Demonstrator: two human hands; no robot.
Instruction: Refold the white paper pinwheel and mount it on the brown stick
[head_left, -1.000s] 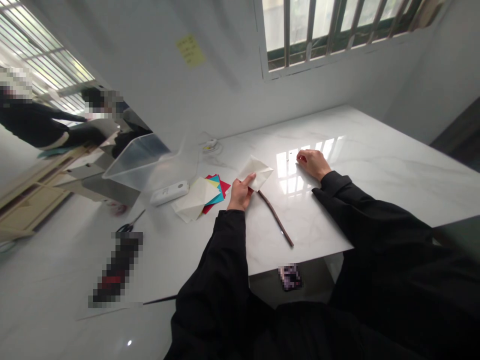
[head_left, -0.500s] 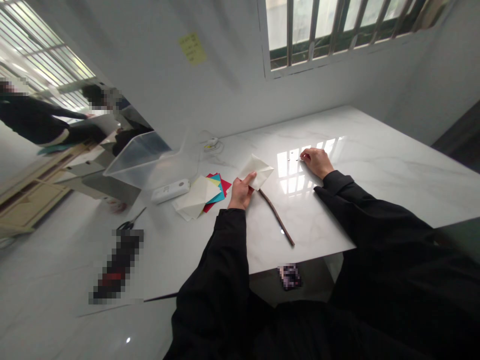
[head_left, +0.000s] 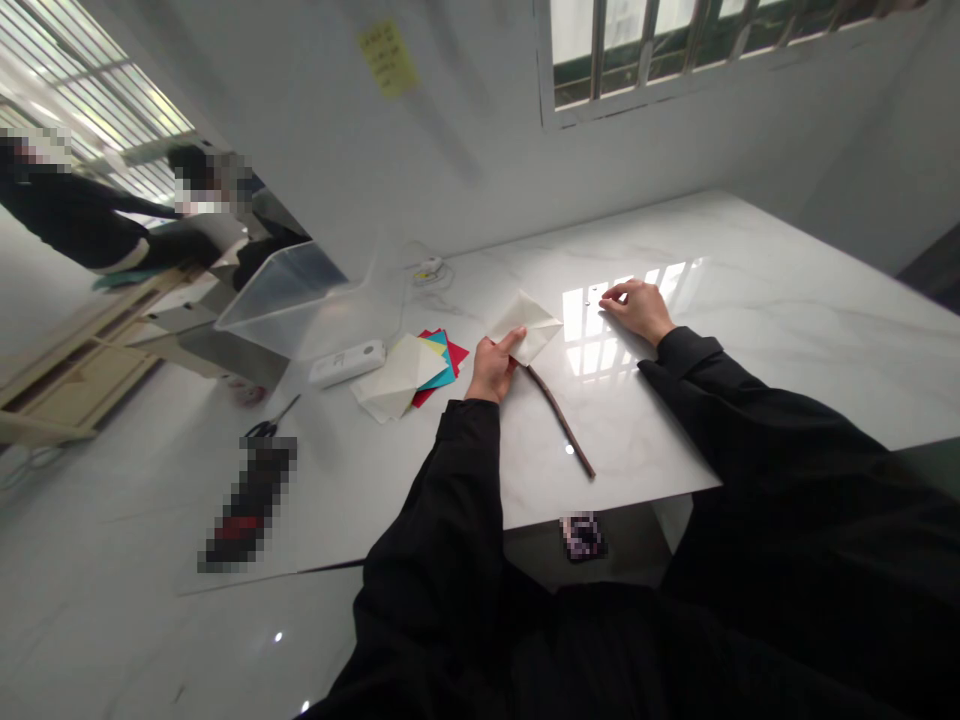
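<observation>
My left hand [head_left: 495, 367] is closed on a folded piece of cream paper [head_left: 534, 335], thumb on top, just above the table. A thin brown stick [head_left: 559, 412] slants from under the paper toward the table's front edge; its upper end is hidden, so I cannot tell whether the hand also grips it. On the right, my right hand [head_left: 637, 306] rests at the tabletop with thumb and fingertips pinched together. Tiny dark specks [head_left: 587, 303] lie beside those fingertips in the window's reflection. Whatever the pinch holds is too small to make out.
Left of my hand lie coloured paper sheets [head_left: 409, 370] and a white device [head_left: 349, 364]. Behind them stands a clear plastic bin [head_left: 289, 300]. Scissors [head_left: 271, 420] and a blurred dark item [head_left: 251, 505] are further left. A small cabled gadget [head_left: 430, 268] sits near the wall. Two people are beyond.
The view has shifted slightly, so everything appears a little higher and further right. My right fingertips have drawn together near the specks. My left hand keeps its hold on the paper.
</observation>
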